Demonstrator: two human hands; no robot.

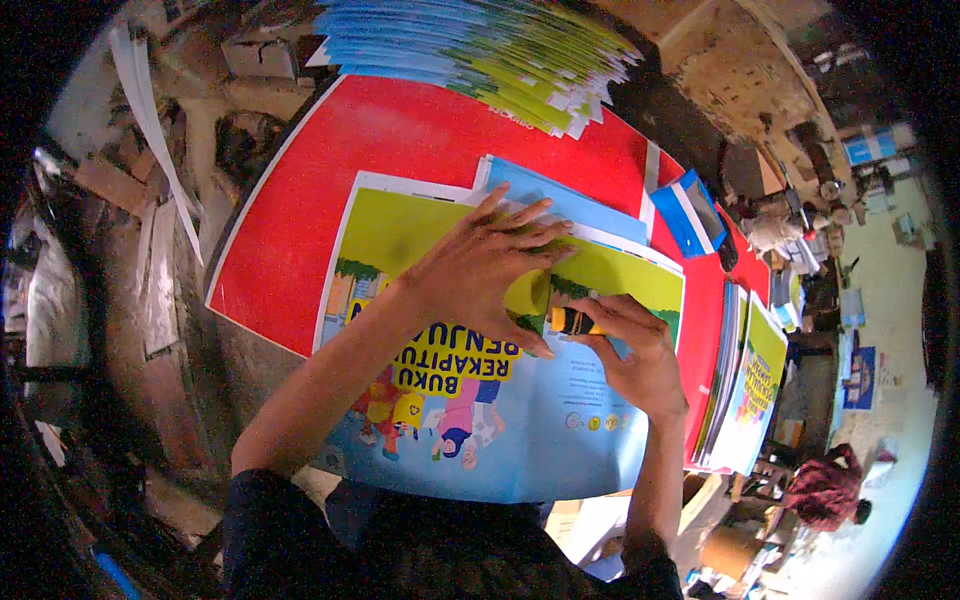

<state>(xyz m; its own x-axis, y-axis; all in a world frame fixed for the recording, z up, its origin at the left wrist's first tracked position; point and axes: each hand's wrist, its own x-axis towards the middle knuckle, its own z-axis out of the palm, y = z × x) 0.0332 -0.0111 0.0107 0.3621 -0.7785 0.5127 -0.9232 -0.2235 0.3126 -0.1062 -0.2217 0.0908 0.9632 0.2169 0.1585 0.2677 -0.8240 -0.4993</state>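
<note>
A printed booklet cover [400,225], blue and green with cartoon figures, lies spread out and upside down to me on a red board. My left hand [490,265] rests on it near the middle with its fingers spread. Close to its right, my right hand [635,350] grips a short yellow-and-black tool [572,320] against the sheet near its centre line. The tool's exact kind is hard to make out, and its working end is hidden. A light blue sheet [590,205] sticks out from beneath the cover's far edge.
The red board [275,235] carries a fanned stack of printed sheets [480,50] at its far side. A blue-and-white packet [688,214] lies at the right, beyond a pile of booklets [745,390]. Farther right is a person in a dark red checked shirt [825,492].
</note>
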